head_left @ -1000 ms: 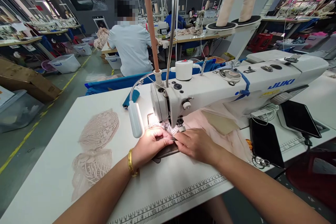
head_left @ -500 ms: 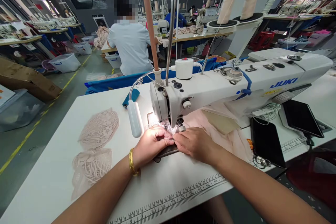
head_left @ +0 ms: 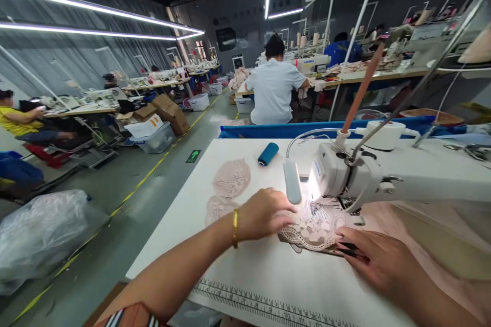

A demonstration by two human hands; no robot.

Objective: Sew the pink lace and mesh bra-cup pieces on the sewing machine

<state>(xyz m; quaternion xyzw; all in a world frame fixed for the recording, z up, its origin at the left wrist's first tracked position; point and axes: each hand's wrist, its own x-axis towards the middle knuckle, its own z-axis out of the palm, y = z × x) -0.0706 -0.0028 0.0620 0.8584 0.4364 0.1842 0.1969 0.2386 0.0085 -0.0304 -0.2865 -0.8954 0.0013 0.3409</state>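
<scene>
Pale pink lace (head_left: pixel 312 232) lies under the needle area of a white sewing machine (head_left: pixel 330 171), its scalloped edge toward me. My left hand (head_left: pixel 264 212), with a gold bangle at the wrist, is at the lace's left side, thumb and fingers apart, fingertips at its edge. At the right end of the lace my right hand (head_left: pixel 379 260) is closed around small black thread snips (head_left: pixel 350 249), partly hidden by the fingers. A lit lamp (head_left: pixel 292 181) hangs above the lace. Pink sheer fabric (head_left: pixel 383 214) spreads right of the needle.
Two lace pieces (head_left: pixel 231 178) lie on the white table (head_left: pixel 172 245) to the left. Behind them is a teal thread spool (head_left: pixel 268 154). A printed ruler (head_left: pixel 261 306) runs along the front edge. A person in a light shirt (head_left: pixel 274 89) sits ahead.
My view has swung left. My hands, earlier together at the needle, have parted: the left to the lace's left side, the right to its right end. The lace and snips now show.
</scene>
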